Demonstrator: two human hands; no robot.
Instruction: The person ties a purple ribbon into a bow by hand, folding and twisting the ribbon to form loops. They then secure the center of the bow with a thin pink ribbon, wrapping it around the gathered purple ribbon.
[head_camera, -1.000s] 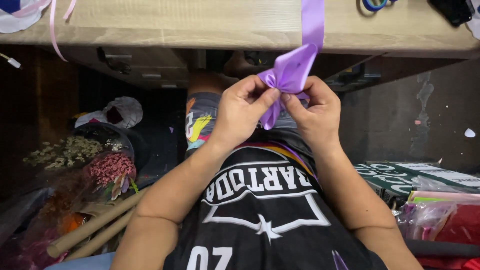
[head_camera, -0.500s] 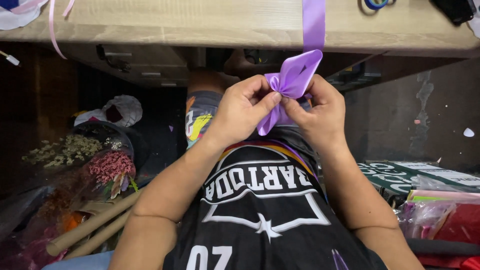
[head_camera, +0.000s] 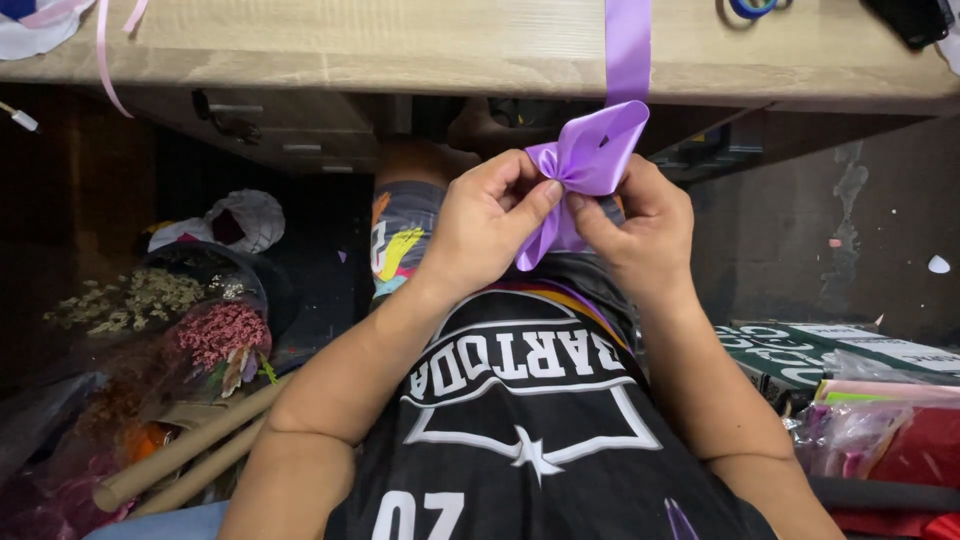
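Observation:
Both hands meet over my lap, below the edge of a light wooden table (head_camera: 400, 45). My left hand (head_camera: 490, 220) and my right hand (head_camera: 635, 225) pinch a shiny purple ribbon (head_camera: 590, 150) folded into a loop. Thumbs and forefingers press its gathered middle. A strip of the same ribbon runs up over the table edge, and a short tail hangs down between the hands.
Dried and pink flower bunches (head_camera: 170, 320) in wrapping lie on the floor at left, with brown paper rolls (head_camera: 180, 455). A green box (head_camera: 840, 350) and plastic bags (head_camera: 880, 420) sit at right. A pink ribbon (head_camera: 105, 50) hangs off the table at upper left.
The ribbon loop has been raised and spread wider near the table edge. Both hands shifted slightly upward, fingers still pinching the loop's middle.

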